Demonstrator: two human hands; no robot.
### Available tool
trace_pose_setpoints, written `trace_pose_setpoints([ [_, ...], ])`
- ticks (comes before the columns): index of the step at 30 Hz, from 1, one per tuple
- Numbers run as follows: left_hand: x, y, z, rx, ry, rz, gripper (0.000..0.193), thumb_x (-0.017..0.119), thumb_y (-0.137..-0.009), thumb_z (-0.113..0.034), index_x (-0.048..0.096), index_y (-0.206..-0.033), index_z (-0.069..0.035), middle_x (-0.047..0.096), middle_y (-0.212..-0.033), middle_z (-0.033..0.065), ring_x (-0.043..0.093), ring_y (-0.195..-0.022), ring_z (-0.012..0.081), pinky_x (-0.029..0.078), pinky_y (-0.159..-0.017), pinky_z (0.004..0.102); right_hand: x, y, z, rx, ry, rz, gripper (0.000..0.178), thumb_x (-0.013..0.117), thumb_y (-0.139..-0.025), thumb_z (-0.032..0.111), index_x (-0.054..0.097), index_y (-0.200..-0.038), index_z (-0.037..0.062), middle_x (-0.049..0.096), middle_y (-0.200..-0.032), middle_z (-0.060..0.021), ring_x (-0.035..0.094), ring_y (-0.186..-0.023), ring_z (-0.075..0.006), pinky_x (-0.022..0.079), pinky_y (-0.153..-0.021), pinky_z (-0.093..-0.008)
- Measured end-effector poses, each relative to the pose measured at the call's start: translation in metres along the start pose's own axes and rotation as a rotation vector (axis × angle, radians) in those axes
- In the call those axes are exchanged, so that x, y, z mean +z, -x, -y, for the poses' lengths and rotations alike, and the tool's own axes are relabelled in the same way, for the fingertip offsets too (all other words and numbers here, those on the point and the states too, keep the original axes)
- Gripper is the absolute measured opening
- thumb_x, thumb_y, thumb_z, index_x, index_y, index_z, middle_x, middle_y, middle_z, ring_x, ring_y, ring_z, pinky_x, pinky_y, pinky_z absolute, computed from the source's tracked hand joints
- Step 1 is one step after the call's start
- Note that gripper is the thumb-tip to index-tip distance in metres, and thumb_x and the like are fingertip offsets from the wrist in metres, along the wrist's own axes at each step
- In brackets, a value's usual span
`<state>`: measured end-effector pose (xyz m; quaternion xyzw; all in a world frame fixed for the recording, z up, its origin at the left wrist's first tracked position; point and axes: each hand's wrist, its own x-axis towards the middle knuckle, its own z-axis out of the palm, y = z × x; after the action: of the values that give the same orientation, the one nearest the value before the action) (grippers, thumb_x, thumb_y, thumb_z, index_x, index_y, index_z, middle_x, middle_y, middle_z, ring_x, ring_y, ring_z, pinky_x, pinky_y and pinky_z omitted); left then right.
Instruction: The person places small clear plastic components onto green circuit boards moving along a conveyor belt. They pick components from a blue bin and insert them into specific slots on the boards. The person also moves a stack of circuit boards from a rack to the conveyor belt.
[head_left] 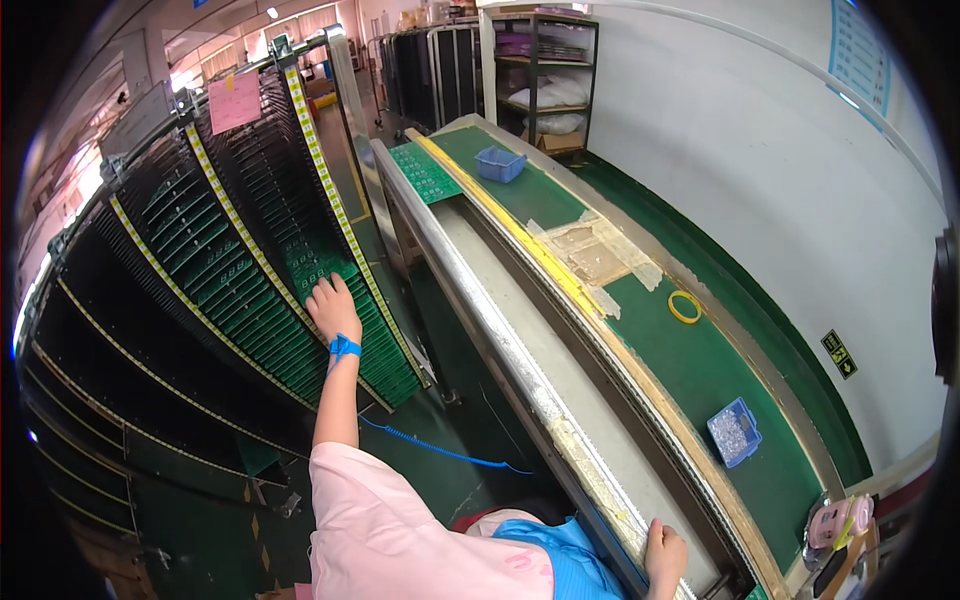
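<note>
My left hand (333,306) reaches into a tall rack (205,165) on the left, its fingers closed on the near edge of a green circuit board (312,272). Many similar boards sit stacked in slots around and below it. A blue strap (345,347) circles my left wrist, and a coiled blue cord (440,445) trails away nearby. At the lower right, my right hand (667,556) is closed over the metal rail (520,375) of the long conveyor. Another green board (427,172) lies across the rails at the conveyor's far end.
Along the conveyor runs a green worktop with a blue basket (500,165), a yellow tape roll (685,307) and a blue bin of small clear parts (735,436). A pink-lidded container (838,520) stands at the right. Behind are shelves (545,85); more racks stand left.
</note>
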<state>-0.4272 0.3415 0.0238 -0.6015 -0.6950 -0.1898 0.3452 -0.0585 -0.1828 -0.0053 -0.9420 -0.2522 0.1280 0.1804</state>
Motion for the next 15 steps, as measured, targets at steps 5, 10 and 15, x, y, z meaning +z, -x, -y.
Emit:
trace_pose_setpoints([
  [5, -0.033, 0.004, 0.012, 0.187, 0.123, -0.120, 0.019, 0.059, -0.081, -0.008, 0.063, -0.099, -0.012, 0.058, -0.098, 0.0055, 0.054, -0.095, 0.0249, 0.042, -0.082, 0.0368, -0.006, 0.003, 0.005, -0.025, -0.061, -0.039, 0.049, 0.047, -0.094, 0.043, 0.071, -0.087, 0.0007, 0.065, -0.076, -0.0247, 0.064, -0.078, -0.0427, 0.047, -0.069, -0.0479],
  [10, 0.000, 0.004, 0.068, 0.266, 0.265, -0.147, 0.042, 0.058, -0.078, 0.005, 0.060, -0.120, -0.004, 0.059, -0.125, 0.0129, 0.053, -0.119, 0.0331, 0.043, -0.100, 0.0440, -0.005, 0.004, 0.011, -0.086, -0.136, -0.008, 0.039, 0.052, -0.093, 0.035, 0.070, -0.090, 0.0005, 0.067, -0.076, -0.0226, 0.065, -0.076, -0.0393, 0.049, -0.070, -0.0448],
  [15, -0.076, 0.034, 0.054, 0.306, 0.339, 0.062, 0.054, 0.058, -0.075, 0.011, 0.055, -0.128, 0.001, 0.056, -0.133, 0.0183, 0.052, -0.123, 0.0384, 0.044, -0.103, 0.0424, 0.010, 0.002, 0.014, -0.260, -0.453, -0.233, 0.018, 0.063, -0.089, 0.012, 0.067, -0.100, -0.0013, 0.070, -0.090, -0.0166, 0.068, -0.084, -0.0272, 0.052, -0.074, -0.0360],
])
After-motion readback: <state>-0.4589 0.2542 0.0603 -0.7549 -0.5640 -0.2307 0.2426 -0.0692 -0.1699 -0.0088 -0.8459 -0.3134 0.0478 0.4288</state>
